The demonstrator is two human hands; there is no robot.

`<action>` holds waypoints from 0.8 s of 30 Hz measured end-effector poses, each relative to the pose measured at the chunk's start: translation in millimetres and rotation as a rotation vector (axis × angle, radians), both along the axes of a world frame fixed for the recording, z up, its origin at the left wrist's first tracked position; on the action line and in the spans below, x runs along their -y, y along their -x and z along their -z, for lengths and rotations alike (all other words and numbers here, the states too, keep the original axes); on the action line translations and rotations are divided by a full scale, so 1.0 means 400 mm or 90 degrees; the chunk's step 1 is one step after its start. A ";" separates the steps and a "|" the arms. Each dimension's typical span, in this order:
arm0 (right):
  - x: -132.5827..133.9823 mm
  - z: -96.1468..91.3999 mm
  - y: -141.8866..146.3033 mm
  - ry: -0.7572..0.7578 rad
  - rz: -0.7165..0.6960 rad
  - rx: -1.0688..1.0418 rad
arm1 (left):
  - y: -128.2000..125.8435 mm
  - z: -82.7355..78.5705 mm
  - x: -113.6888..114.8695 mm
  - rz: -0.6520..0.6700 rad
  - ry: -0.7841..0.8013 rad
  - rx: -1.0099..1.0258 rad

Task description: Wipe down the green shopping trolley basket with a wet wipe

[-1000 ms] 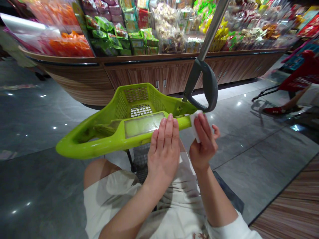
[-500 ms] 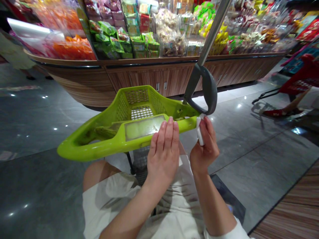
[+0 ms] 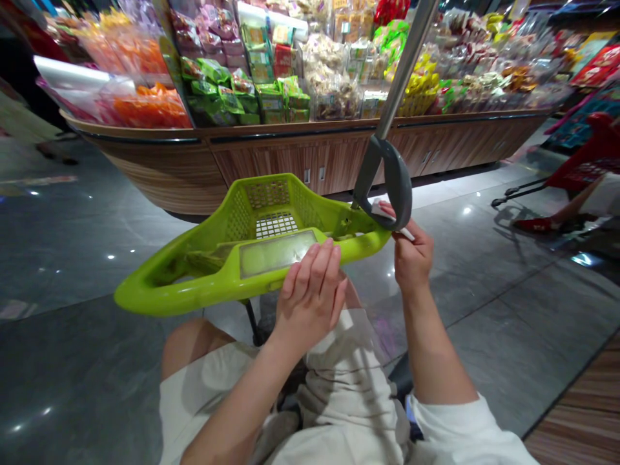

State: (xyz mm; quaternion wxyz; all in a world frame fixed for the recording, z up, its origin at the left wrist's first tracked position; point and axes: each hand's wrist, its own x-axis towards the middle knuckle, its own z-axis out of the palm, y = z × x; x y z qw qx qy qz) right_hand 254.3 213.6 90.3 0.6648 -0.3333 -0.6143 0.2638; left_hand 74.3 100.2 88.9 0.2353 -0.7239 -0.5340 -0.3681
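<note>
Pinching a white tissue (image 3: 380, 209) against the grey cart handle (image 3: 398, 181) with the right hand (image 3: 413, 258) — left hand (image 3: 310, 298) lying open, bracing the lime-green cart rim (image 3: 159, 298)

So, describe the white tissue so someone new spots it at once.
In front of the wood-panelled snack counter, find the lime-green shopping cart and the grey grip on its metal pole. The white tissue is pressed against the grip's lower curve by the right hand, showing either side of it.
</note>
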 end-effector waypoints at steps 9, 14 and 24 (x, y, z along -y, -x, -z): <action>-0.006 -0.029 0.112 -0.090 -0.057 0.128 | 0.202 0.013 -0.077 0.076 -0.041 0.115; 0.049 -0.017 0.265 -0.183 -0.077 0.235 | 0.348 0.000 -0.109 0.031 -0.134 0.312; -0.004 0.085 0.449 -0.131 -0.048 0.278 | 0.601 -0.017 -0.119 -0.050 -0.128 0.435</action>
